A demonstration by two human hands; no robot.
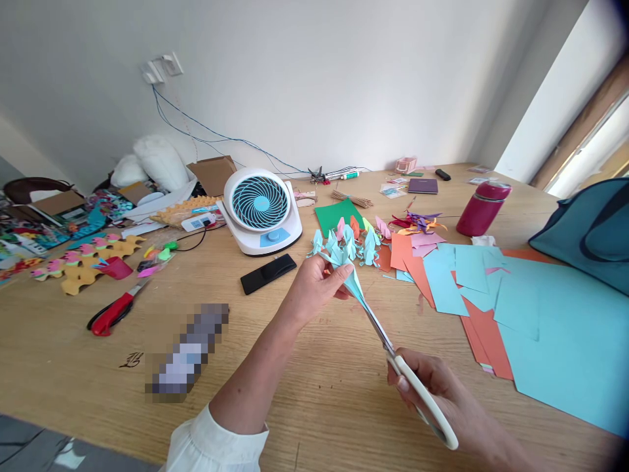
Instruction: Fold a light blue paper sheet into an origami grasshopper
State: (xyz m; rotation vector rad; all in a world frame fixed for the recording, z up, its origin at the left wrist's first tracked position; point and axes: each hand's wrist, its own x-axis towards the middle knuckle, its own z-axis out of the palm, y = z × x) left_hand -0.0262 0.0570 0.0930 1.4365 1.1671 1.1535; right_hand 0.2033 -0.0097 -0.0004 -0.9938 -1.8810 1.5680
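Between the thumb and fingers of my left hand (322, 288) is a folded light-blue paper piece (352, 283). My right hand (437, 387) grips white-handled scissors (376, 321), whose blades point up and left and meet the lower end of the paper. Whether the blades are cutting into it cannot be made out. Just behind my left hand stand several small folded paper figures (371, 246), mostly light blue, with a few orange and pink ones. My left fingertips overlap the nearest figures in the view.
A white fan (260, 210) and a black phone (268, 274) are left of my hands. Red-handled scissors (113, 314) lie farther left. Blue paper sheets (565, 334) and orange sheets (484, 334) spread rightward, near a magenta bottle (481, 210) and a blue bag (590, 229).
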